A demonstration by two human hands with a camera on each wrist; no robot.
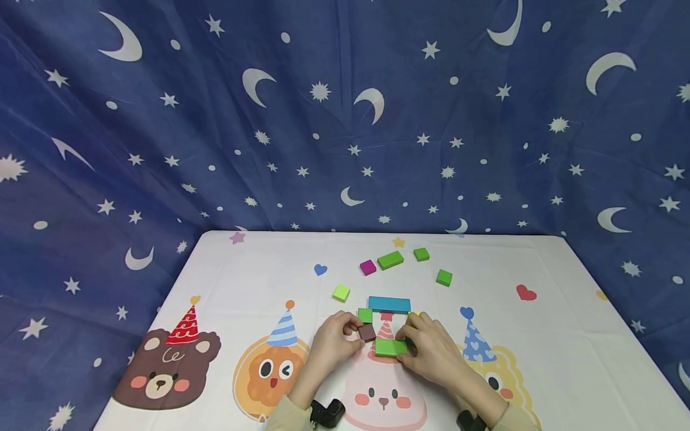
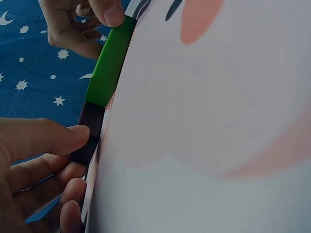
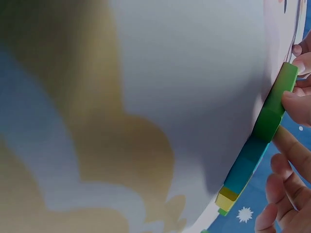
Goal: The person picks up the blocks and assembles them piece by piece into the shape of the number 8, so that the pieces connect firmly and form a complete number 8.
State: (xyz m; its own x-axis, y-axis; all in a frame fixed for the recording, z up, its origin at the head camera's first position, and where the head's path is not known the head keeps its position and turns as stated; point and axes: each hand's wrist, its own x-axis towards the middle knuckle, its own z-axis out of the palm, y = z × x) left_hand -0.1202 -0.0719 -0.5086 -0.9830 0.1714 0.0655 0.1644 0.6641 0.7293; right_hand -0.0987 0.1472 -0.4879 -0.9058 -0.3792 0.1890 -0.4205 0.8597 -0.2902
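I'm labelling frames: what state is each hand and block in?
Left hand: pinching
Brown block: in left hand
Right hand: pinching
Near long green block: in right hand
Small near green block: touch unclear
Blue block: unheld
Yellow block: partly hidden
Lime block: unheld
Magenta block: unheld
Rear green blocks: unheld

Plain pale beige sleeves (image 1: 287,415), two compact black wrist devices (image 1: 330,413), and bare fingers (image 3: 295,149).

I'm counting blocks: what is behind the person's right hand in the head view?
A sliver of yellow block shows past the right hand; the rest of it is covered. The tablecloth behind the hand is hidden too, so more blocks there can't be ruled out.
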